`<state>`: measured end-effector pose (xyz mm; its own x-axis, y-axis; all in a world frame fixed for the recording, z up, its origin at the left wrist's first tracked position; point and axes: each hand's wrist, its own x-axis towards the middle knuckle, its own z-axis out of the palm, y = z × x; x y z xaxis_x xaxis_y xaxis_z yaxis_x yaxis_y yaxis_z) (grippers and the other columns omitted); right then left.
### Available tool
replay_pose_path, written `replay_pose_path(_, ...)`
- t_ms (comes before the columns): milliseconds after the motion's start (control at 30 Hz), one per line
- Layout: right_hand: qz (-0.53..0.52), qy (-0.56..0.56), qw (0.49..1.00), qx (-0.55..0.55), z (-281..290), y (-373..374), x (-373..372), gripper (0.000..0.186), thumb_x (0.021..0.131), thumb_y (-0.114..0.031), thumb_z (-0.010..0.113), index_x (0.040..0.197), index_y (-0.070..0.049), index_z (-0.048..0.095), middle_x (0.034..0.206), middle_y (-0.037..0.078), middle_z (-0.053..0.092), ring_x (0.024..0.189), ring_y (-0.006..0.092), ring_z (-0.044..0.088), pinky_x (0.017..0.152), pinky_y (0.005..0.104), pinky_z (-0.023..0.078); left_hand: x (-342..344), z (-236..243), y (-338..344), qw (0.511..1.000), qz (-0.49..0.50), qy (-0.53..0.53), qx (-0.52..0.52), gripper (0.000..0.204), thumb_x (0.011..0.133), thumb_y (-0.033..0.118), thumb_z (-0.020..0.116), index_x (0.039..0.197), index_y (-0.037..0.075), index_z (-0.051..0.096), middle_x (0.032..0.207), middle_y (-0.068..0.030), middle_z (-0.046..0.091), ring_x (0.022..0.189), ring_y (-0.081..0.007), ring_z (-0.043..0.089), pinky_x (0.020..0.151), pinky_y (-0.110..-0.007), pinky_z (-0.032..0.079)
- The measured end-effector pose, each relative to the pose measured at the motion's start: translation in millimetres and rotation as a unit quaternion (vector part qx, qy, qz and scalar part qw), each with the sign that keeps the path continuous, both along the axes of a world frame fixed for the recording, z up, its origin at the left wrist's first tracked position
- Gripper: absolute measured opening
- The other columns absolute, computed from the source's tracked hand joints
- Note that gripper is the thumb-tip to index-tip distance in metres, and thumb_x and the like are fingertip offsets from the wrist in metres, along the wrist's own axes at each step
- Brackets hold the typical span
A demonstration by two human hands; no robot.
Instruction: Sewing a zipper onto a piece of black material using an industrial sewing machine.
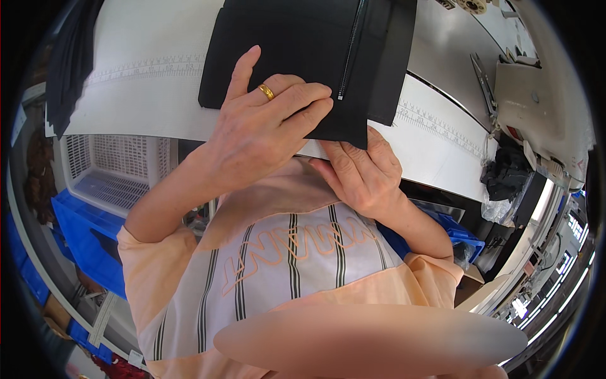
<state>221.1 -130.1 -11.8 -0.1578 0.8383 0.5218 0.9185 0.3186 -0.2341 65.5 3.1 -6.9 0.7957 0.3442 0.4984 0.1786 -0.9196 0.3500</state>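
A black fabric piece (278,47) with a black zipper (351,54) set into it lies on the white work table at the top. My left hand (271,117), with a gold ring, grips its near edge beside the zipper's lower end. Two fingertips press on the cloth, one finger is raised, and the thumb is hidden. At the near right corner my right hand (366,170) is closed on the fabric edge, its fingertips partly under the cloth. A second black layer shows at the right, beneath the first.
Printed ruler scales run along the white table (151,101). Metal scissors (483,85) lie at the right beside a sewing machine (536,101). Dark cloth (69,63) hangs at the far left. Below stand a white plastic basket (110,164) and a blue bin (91,234).
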Motion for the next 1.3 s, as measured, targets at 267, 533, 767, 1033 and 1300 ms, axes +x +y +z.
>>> replay_pose_path(267, 0.005, -0.029, 0.999, -0.033, 2.2, -4.2, -0.1, 0.033, 0.074, -0.018, 0.076, 0.099, 0.002, 0.069, 0.098, 0.014, 0.069, 0.096, 0.0295, 0.064, 0.084, 0.0377, 0.055, -3.1, 10.5, 2.1, 0.997, -0.025, 0.068, -0.016, 0.045, 0.065, 0.008, 0.072, 0.11, 0.01, 0.07, 0.116, 0.0012, 0.063, 0.096, -0.0163, 0.062, 0.115, -0.052, 0.018)
replay_pose_path(533, 0.018, 0.029, 0.999, -0.029, 31.9, 12.6, 47.1, 0.036, 0.07, -0.003, 0.071, 0.107, -0.002, 0.069, 0.113, 0.011, 0.065, 0.096, 0.0265, 0.062, 0.078, 0.0351, 0.051, -3.6, 7.2, -6.6, 0.997, -0.03, 0.054, 0.051, 0.054, 0.059, 0.02, 0.076, 0.11, 0.004, 0.068, 0.12, -0.004, 0.061, 0.1, -0.016, 0.061, 0.112, -0.057, 0.022)
replay_pose_path(767, 0.028, -0.035, 0.997, -0.07, 14.8, 30.0, 49.3, 0.042, 0.068, -0.006, 0.072, 0.11, -0.007, 0.069, 0.12, 0.002, 0.065, 0.104, 0.0242, 0.06, 0.084, 0.0365, 0.05, -7.7, 3.4, -3.0, 0.997, -0.03, 0.053, 0.055, 0.049, 0.076, 0.037, 0.071, 0.111, 0.003, 0.068, 0.116, -0.0048, 0.065, 0.098, -0.0176, 0.065, 0.116, -0.055, 0.015)
replay_pose_path(1033, 0.036, -0.036, 0.995, -0.09, 20.2, 32.3, 48.1, 0.046, 0.069, -0.009, 0.071, 0.114, -0.012, 0.069, 0.124, 0.003, 0.062, 0.108, 0.0247, 0.056, 0.085, 0.0375, 0.05, 13.3, 28.1, 40.5, 0.993, -0.063, 0.093, -0.02, 0.051, 0.077, 0.041, 0.071, 0.114, 0.007, 0.065, 0.12, -0.0011, 0.062, 0.108, -0.0206, 0.059, 0.113, -0.053, 0.021)
replay_pose_path(1300, 0.044, -0.03, 0.995, -0.087, 19.8, 33.0, 49.9, 0.044, 0.07, -0.012, 0.071, 0.113, -0.01, 0.069, 0.123, 0.005, 0.062, 0.108, 0.0256, 0.055, 0.086, 0.0383, 0.049, 33.5, -1.6, 59.4, 0.992, -0.012, 0.082, 0.09, 0.048, 0.081, 0.031, 0.071, 0.124, 0.011, 0.062, 0.137, 0.0047, 0.053, 0.116, -0.0145, 0.053, 0.111, -0.049, 0.025)
